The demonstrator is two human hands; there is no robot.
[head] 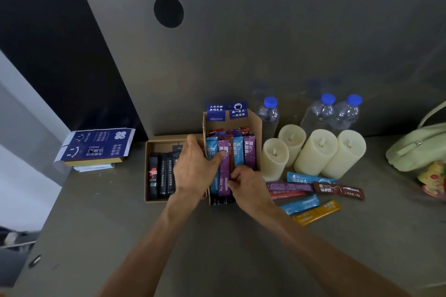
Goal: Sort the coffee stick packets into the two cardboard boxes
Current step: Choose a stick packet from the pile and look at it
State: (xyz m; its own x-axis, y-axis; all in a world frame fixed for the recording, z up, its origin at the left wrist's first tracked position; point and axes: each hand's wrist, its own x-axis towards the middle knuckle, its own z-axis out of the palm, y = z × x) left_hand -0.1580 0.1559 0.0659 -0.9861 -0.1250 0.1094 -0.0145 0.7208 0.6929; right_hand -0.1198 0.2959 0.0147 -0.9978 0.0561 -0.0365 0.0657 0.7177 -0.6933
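Grey counter [120, 212]; candles [313, 152] crowd the right box [257, 128]; both hands pinch a purple packet [224, 171] inside.

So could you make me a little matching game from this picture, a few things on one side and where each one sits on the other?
Things:
1. black packets
2. yellow packet
3. water bottles
4. green bag

Places:
A. at the far right edge of the table
B. loose on the table, nearest the person among the loose packets
C. in the low cardboard box on the left
D. standing behind the cream candles

Pairs: 1-C, 2-B, 3-D, 4-A
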